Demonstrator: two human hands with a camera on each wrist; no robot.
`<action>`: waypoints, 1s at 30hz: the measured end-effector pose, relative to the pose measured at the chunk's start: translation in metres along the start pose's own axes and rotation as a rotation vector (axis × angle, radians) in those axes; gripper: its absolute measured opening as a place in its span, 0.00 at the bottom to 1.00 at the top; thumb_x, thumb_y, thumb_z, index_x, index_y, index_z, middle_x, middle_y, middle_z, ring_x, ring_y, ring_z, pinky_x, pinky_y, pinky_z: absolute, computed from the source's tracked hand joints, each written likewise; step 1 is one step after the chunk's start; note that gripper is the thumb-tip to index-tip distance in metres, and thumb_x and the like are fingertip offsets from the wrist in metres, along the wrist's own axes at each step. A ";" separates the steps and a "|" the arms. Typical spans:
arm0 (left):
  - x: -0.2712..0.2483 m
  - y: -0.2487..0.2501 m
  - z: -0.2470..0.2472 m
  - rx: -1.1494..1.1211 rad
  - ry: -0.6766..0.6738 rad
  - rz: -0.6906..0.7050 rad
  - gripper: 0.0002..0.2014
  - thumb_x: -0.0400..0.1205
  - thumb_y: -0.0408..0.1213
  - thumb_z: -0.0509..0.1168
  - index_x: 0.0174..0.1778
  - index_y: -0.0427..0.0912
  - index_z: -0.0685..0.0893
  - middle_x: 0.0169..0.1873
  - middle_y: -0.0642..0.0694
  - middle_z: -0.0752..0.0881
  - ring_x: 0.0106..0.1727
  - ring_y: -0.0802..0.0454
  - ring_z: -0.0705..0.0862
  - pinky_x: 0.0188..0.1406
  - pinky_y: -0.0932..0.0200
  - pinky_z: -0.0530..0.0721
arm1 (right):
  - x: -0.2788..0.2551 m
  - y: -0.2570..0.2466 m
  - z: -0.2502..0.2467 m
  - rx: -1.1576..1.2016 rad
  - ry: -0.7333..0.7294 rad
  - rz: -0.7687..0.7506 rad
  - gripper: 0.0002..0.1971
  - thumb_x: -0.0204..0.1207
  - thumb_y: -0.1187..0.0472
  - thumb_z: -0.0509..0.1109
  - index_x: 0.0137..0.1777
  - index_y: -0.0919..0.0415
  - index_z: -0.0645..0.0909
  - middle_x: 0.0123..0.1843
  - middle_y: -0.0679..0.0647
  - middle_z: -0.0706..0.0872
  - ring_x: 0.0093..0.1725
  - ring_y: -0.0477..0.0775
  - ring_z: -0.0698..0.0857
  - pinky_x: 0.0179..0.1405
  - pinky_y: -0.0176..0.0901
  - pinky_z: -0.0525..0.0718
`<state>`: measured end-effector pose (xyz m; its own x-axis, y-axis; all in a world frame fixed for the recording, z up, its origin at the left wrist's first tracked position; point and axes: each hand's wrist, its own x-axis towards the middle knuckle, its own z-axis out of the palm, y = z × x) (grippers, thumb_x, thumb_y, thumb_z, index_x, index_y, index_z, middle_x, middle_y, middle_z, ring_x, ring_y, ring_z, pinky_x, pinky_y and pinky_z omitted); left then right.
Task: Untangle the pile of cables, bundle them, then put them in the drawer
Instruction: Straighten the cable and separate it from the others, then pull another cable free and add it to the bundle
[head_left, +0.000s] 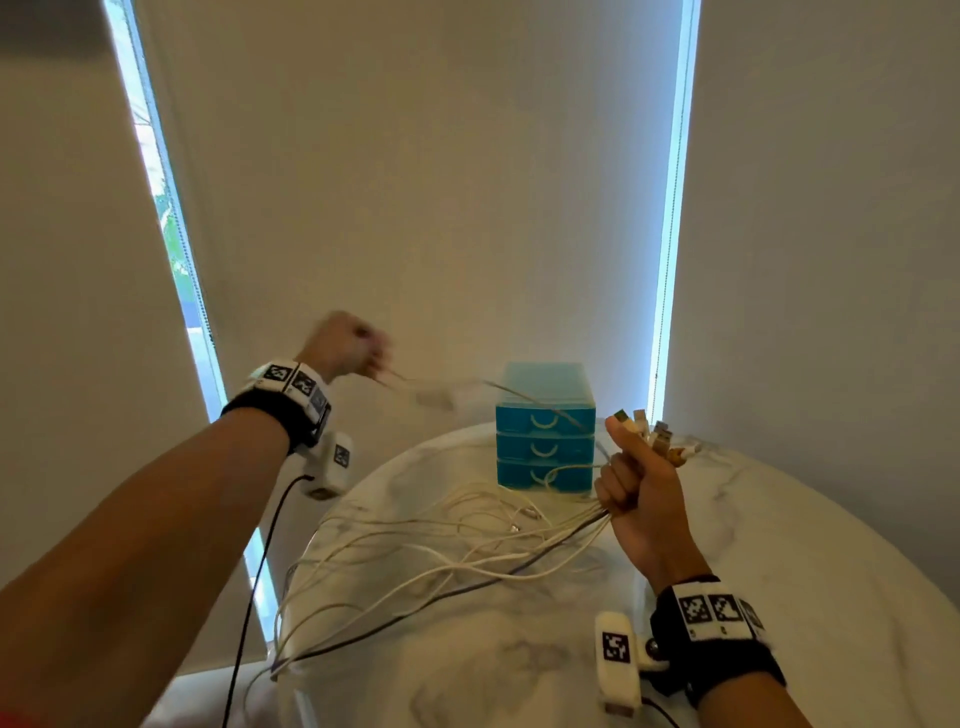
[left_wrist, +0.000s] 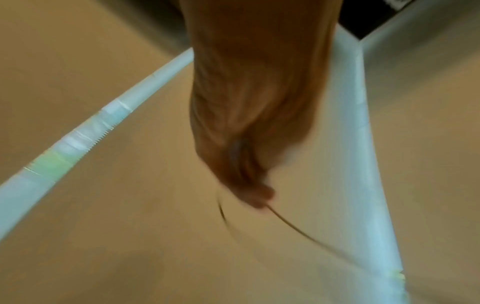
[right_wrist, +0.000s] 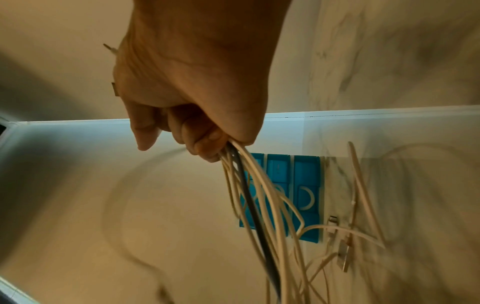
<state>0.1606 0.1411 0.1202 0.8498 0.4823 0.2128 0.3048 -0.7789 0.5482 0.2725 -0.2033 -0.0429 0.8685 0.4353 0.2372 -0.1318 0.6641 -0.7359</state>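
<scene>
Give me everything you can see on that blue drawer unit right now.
The blue drawer unit is a small translucent plastic chest, standing upright at the far edge of the marble table. It has three stacked drawers, all shut, each with a pale curved handle. Loose cables lie on the table before it, and one raised strand crosses its top front. Neither hand touches it.

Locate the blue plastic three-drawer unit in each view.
Head: blue plastic three-drawer unit sits centre, at the marble table's far edge.
Left wrist: not in view.
Right wrist: lower centre-right, rotated sideways, behind the hanging cables.
Shared landmark: bright window strip.
</scene>
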 end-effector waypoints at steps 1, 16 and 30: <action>0.002 -0.022 -0.012 0.186 0.222 -0.162 0.18 0.91 0.39 0.71 0.66 0.26 0.89 0.48 0.35 0.94 0.50 0.37 0.93 0.51 0.46 0.92 | -0.001 0.001 0.002 -0.005 -0.021 -0.002 0.24 0.89 0.59 0.71 0.28 0.49 0.76 0.20 0.46 0.62 0.18 0.45 0.59 0.23 0.43 0.56; -0.087 0.071 0.120 0.075 -0.649 0.446 0.28 0.88 0.57 0.70 0.81 0.49 0.76 0.72 0.59 0.81 0.72 0.58 0.78 0.74 0.59 0.75 | -0.004 0.046 0.050 0.084 -0.061 -0.029 0.07 0.87 0.52 0.75 0.55 0.55 0.84 0.26 0.47 0.62 0.25 0.45 0.59 0.26 0.37 0.66; -0.059 0.063 0.105 0.080 -0.355 0.368 0.10 0.96 0.40 0.56 0.59 0.39 0.80 0.48 0.52 0.81 0.49 0.53 0.78 0.47 0.61 0.76 | 0.009 0.056 0.030 -0.740 -0.219 0.100 0.38 0.70 0.25 0.79 0.72 0.50 0.83 0.66 0.48 0.91 0.71 0.55 0.88 0.72 0.57 0.85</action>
<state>0.1743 0.0216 0.0574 0.9963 0.0154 0.0847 -0.0219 -0.9063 0.4221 0.2585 -0.1440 -0.0622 0.7447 0.6333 0.2109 0.2159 0.0704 -0.9739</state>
